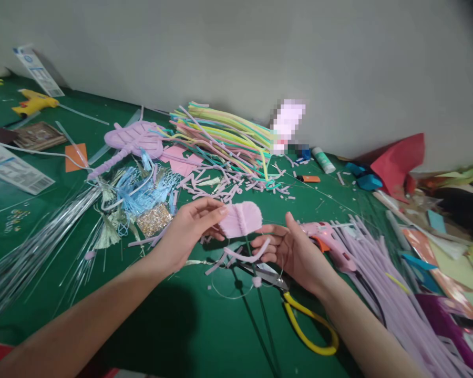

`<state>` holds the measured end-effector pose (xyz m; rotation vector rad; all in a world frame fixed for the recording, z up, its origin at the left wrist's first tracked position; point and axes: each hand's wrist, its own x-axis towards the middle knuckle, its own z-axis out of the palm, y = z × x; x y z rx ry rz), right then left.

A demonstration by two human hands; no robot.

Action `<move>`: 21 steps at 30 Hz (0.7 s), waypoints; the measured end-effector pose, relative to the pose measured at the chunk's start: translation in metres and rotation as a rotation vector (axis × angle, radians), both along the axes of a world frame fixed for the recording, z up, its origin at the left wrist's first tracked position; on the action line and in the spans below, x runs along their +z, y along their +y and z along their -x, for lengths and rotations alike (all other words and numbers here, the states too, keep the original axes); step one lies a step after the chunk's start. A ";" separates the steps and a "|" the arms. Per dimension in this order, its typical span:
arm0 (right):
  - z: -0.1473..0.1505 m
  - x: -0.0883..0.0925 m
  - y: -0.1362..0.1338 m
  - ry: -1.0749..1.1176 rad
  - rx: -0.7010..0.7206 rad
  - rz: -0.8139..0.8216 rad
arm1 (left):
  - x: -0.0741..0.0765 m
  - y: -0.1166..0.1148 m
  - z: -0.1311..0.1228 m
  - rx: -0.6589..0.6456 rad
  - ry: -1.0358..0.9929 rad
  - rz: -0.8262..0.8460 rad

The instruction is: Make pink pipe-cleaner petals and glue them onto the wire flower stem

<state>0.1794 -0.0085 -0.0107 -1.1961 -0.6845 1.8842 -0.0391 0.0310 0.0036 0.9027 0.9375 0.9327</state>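
My left hand [195,228] pinches the left edge of a small lilac fuzzy piece [251,218], which has a raised ridge across its middle. My right hand [286,247] is just right of that piece, palm up, thumb raised and fingers apart. A bent lilac stem [246,257] lies by its fingertips; whether they touch cannot be made out. Below hangs a small lilac ball [257,282] near a thin clear thread loop. Scissors with yellow handles [311,336] lie on the green table [157,325] under my right hand.
A pink glue gun [331,244] and long lilac stems [394,294] lie at the right. Behind are a bundle of coloured stems [224,131] and lilac offcuts. Blue tassels [142,186], silver strands [43,252], a lilac leaf-like shape [136,140] and a yellow glue gun [33,102] lie left.
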 end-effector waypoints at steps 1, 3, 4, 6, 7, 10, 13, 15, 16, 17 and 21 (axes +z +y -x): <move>0.001 0.003 -0.001 -0.030 0.026 -0.040 | 0.000 -0.001 -0.001 -0.016 0.017 0.001; 0.004 0.007 -0.006 -0.130 0.088 -0.099 | 0.000 -0.004 -0.002 -0.054 0.031 -0.003; 0.005 0.009 -0.009 -0.176 0.112 -0.109 | 0.000 -0.005 -0.003 -0.071 0.031 -0.009; 0.008 0.011 -0.013 -0.226 0.131 -0.105 | 0.001 -0.007 -0.004 -0.105 0.029 -0.022; 0.010 0.012 -0.015 -0.233 0.125 -0.103 | 0.001 -0.008 -0.004 -0.128 0.033 -0.026; 0.011 0.014 -0.016 -0.238 0.118 -0.097 | 0.002 -0.010 -0.003 -0.227 0.067 -0.056; 0.012 0.016 -0.016 -0.231 0.119 -0.090 | 0.000 -0.012 -0.002 -0.307 0.134 -0.093; 0.012 0.017 -0.015 -0.212 0.119 -0.086 | -0.001 -0.012 -0.002 -0.319 0.181 -0.109; 0.012 0.017 -0.015 -0.204 0.122 -0.087 | -0.001 -0.012 -0.002 -0.317 0.196 -0.114; 0.012 0.017 -0.015 -0.196 0.129 -0.090 | -0.002 -0.011 -0.002 -0.316 0.205 -0.116; 0.013 0.018 -0.014 -0.176 0.139 -0.100 | -0.001 -0.010 -0.003 -0.303 0.208 -0.107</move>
